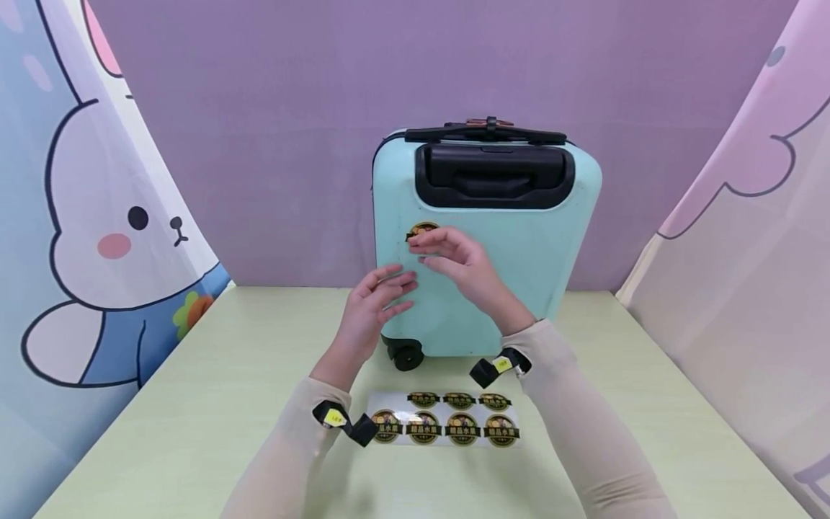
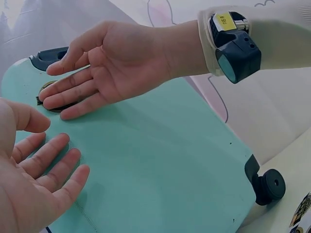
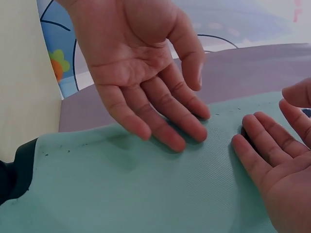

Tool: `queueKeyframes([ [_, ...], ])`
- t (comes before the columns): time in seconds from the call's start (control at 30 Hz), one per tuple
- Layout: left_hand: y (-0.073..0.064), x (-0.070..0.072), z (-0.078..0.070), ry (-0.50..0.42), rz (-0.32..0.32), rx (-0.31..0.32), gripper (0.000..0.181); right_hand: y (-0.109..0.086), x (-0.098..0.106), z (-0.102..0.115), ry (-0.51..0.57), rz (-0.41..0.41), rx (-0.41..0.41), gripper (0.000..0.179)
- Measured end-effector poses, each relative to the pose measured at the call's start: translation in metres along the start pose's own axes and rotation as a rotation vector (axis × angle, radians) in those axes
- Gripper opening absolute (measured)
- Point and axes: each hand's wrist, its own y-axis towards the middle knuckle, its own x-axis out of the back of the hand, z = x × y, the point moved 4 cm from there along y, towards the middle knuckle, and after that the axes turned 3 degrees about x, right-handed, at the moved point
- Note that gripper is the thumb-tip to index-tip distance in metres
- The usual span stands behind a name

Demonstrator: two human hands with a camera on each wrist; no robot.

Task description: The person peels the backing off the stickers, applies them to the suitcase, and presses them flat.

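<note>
A mint-green suitcase (image 1: 519,274) stands upright on the table, its black retracted handle (image 1: 496,176) facing me. One round black-and-gold sticker (image 1: 424,228) is on its upper left face. My right hand (image 1: 467,268) lies over that sticker with fairly straight fingers, covering its lower part; in the left wrist view the fingertips (image 2: 51,102) overlap it. Lower down, at the suitcase's left edge, my left hand (image 1: 375,306) has its fingers spread and relaxed. In the right wrist view its fingertips (image 3: 177,141) are right at the green shell, and nothing shows in its palm.
A clear sheet of similar round stickers (image 1: 447,418) lies on the pale table (image 1: 194,404) in front of the suitcase, between my forearms. One black wheel (image 1: 407,356) shows at the suitcase's lower left. Purple cloth (image 1: 272,144) hangs behind, with printed curtains (image 1: 123,216) at the sides.
</note>
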Motion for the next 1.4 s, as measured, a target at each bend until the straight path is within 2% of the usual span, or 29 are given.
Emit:
queueKeyframes([
  [0.3, 0.000, 0.000, -0.001, 0.001, 0.006, -0.005, 0.040, 0.009, 0.012, 0.018, -0.006, -0.081, 0.065, 0.024],
  [0.5, -0.002, 0.000, 0.001, 0.012, 0.009, -0.002, 0.040, 0.008, 0.019, 0.020, 0.002, -0.116, 0.075, 0.022],
  [1.4, -0.009, 0.012, 0.017, 0.021, -0.014, 0.046, 0.042, -0.025, 0.015, -0.012, -0.025, -0.066, -0.042, 0.023],
])
